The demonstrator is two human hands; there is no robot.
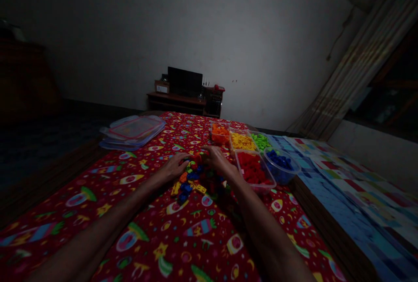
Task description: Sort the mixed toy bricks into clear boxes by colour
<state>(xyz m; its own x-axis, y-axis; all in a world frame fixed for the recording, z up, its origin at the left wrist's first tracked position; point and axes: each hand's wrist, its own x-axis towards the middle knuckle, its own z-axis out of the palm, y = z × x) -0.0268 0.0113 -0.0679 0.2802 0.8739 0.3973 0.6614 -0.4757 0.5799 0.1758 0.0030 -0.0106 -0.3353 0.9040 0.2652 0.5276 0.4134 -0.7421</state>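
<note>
A mixed pile of toy building bricks (192,178) in blue, yellow, orange, green and red lies on the red patterned cloth (146,225). At its left edge rests my left hand (177,165), its fingers stretched loosely toward the bricks with nothing visible in them. My right hand (217,160) reaches over the far right part of the pile, palm down. Shadow hides most of its fingertips, and I cannot make out whether a brick is between them. Just right of that hand stands a clear tub of red bricks (253,168).
Beyond the red tub are tubs of yellow bricks (243,141), orange bricks (220,133) and green bricks (260,141). A round tub of blue bricks (280,162) sits at the right edge. Stacked clear lids (133,131) lie far left. A monitor (185,81) stands behind.
</note>
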